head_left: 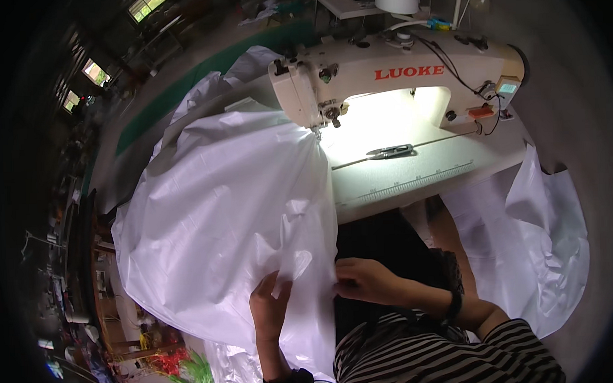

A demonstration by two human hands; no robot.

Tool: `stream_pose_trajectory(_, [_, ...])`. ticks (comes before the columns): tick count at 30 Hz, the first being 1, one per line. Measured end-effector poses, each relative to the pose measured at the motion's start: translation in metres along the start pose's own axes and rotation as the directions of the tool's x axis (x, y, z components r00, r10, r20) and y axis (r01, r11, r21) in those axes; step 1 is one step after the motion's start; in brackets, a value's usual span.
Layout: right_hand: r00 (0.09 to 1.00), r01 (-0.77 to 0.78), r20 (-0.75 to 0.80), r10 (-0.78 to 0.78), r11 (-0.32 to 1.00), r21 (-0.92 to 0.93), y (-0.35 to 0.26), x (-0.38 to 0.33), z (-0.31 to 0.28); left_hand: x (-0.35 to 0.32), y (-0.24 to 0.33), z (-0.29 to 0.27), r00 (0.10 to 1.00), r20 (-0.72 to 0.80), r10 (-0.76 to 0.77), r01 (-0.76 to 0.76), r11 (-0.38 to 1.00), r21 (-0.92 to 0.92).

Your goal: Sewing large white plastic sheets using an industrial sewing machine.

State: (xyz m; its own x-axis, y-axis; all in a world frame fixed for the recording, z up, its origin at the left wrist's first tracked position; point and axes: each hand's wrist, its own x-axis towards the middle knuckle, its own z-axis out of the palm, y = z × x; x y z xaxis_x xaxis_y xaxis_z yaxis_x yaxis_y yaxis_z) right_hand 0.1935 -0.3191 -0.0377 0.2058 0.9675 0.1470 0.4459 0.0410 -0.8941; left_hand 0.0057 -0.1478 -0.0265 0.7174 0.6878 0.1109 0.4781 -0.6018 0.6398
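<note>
A large sheet of thin white fabric (212, 195) drapes over the left of the sewing table, gathered in folds under the needle of a white sewing machine (356, 68). My left hand (270, 306) is on its near part, with finger and thumb closed on a fold. At the fabric's right edge, my right hand (369, 281) has its fingers curled in and closed on that edge; the fingertips are partly hidden. A pair of thread snips (391, 151) lies on the lit table top, to the right of the needle.
More white fabric (524, 251) hangs at the right, below the table (414, 181) with its printed ruler scale. A small lit control panel (507, 88) sits on the machine's right end. Red and green plastic material (194, 371) lies on the floor at lower left.
</note>
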Motion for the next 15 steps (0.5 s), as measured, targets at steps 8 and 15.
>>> stream_pose_trajectory(8, [0.695, -0.586, -0.387, 0.606, 0.789, 0.185, 0.077, -0.097, -0.092, -0.009, -0.010, -0.021, 0.960, -0.280, -0.029, 0.044, 0.998, 0.047])
stream_pose_trajectory(15, [0.928, -0.297, -0.082, 0.364, 0.852, 0.431, 0.003, -0.030, -0.031, -0.018, 0.001, -0.042, 0.949, -0.313, -0.033, 0.060, 0.995, 0.077])
